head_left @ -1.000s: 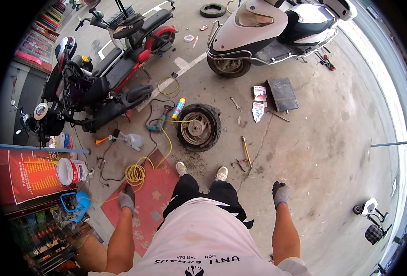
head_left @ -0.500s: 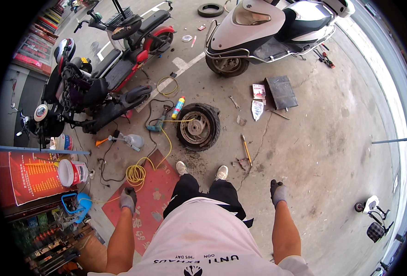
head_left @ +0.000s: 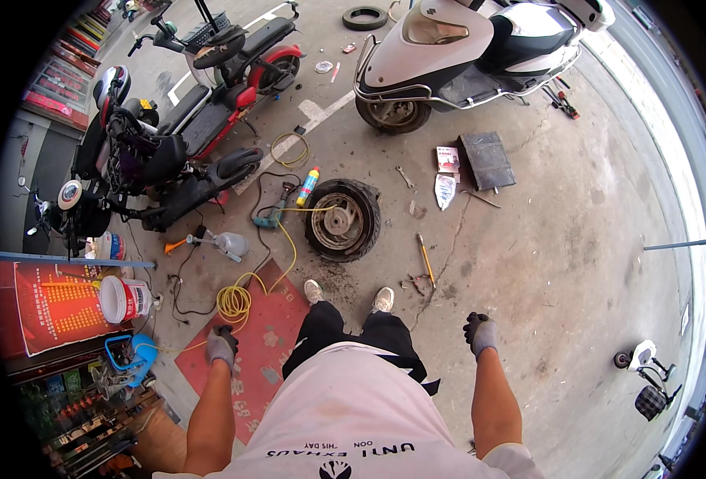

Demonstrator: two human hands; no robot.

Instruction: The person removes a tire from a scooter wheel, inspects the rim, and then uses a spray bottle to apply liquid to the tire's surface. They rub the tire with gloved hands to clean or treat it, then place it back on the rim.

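My left hand point(head_left: 222, 345), in a grey glove with dark fingers, hangs over the red mat point(head_left: 245, 383), holding nothing I can see, its fingers loosely bent and apart. My right hand point(head_left: 480, 332), gloved alike, hangs above bare concrete, fingers half curled, apart and empty. Beyond my shoes lies a wheel with tyre point(head_left: 341, 239), flat on the ground. Left of it are a yellow spray can point(head_left: 308, 187), a teal power tool point(head_left: 271, 215), a coiled yellow hose point(head_left: 235, 303) and a translucent container point(head_left: 230, 246). A yellow-handled tool point(head_left: 426, 259) and small metal tools lie right of my feet.
Parked scooters point(head_left: 193, 120) stand upper left, a white scooter point(head_left: 417, 64) at the top. A dark metal box point(head_left: 488, 160), wrench point(head_left: 405, 177), loose tyre point(head_left: 364, 17) and long-handled tools point(head_left: 562, 104) lie around. Buckets point(head_left: 115, 299) line the left; a small folding vehicle point(head_left: 648, 375) stands right.
My right hand has shifted slightly left, with its fingers flexing a little. My left hand's fingers have also moved slightly. The objects on the ground remain in place.
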